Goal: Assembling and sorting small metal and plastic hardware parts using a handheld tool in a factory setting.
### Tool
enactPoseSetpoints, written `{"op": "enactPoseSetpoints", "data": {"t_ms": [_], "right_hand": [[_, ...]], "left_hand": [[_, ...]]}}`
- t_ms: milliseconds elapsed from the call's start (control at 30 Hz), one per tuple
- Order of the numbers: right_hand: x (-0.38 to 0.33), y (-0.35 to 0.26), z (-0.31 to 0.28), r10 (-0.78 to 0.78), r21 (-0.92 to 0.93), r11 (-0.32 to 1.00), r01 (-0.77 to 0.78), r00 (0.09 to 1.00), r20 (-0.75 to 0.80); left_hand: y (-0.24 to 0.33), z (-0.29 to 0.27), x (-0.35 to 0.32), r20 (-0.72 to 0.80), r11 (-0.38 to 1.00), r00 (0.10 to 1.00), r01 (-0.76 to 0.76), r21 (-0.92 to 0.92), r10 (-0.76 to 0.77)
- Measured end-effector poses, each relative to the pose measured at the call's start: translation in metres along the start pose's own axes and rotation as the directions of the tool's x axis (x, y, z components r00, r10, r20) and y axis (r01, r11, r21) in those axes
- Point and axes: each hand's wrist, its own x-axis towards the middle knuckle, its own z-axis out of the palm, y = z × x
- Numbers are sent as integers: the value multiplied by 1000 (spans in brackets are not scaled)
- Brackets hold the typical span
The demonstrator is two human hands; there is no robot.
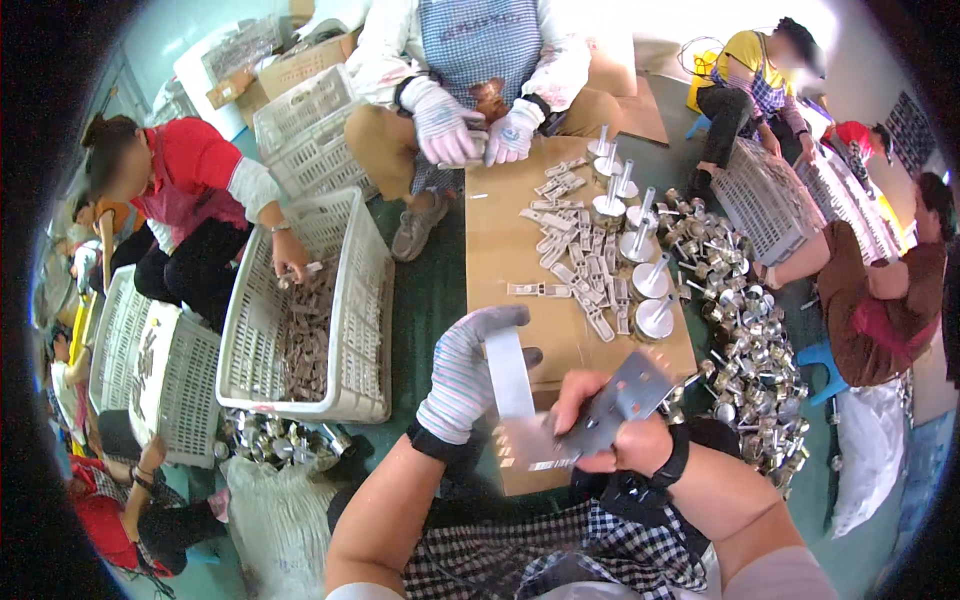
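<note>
My left hand [464,378], in a striped grey-and-white glove, is closed on a white strip [511,378] that stands up between thumb and fingers. My bare right hand [628,440] grips a flat dark grey printed box [622,402] with small orange marks. At its lower left is a paler printed panel with a barcode [548,464]; whether the white strip belongs to the same box I cannot tell. Just beyond my hands, several small metal clips [582,245] lie heaped on a cardboard sheet [500,262]. Beside them stands a row of metal discs with stems [654,318].
A large pile of shiny metal cups with stems [752,350] covers the floor on the right. A white crate [355,300] of metal pieces stands at the left. Opposite sits a person with gloved hands [448,133] holding a grey piece. Other people work around crates.
</note>
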Motion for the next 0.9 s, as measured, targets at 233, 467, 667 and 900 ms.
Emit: {"op": "enactPoseSetpoints", "data": {"t_ms": [233, 467, 667, 900], "right_hand": [[5, 12, 8, 123, -40, 992, -117, 967, 222], [4, 13, 7, 153, -138, 984, -117, 944, 292], [15, 21, 9, 212, -291, 951, -103, 902, 376], [6, 25, 9, 198, -382, 924, -28, 888, 414]], "left_hand": [[-17, -11, 15, 68, 866, 963, -263, 426, 259], [-17, 0, 15, 69, 829, 964, -257, 496, 258], [-14, -8, 21, 64, 879, 966, -255, 404, 250], [13, -2, 5, 28, 974, 973, -227, -12, 227]]}}
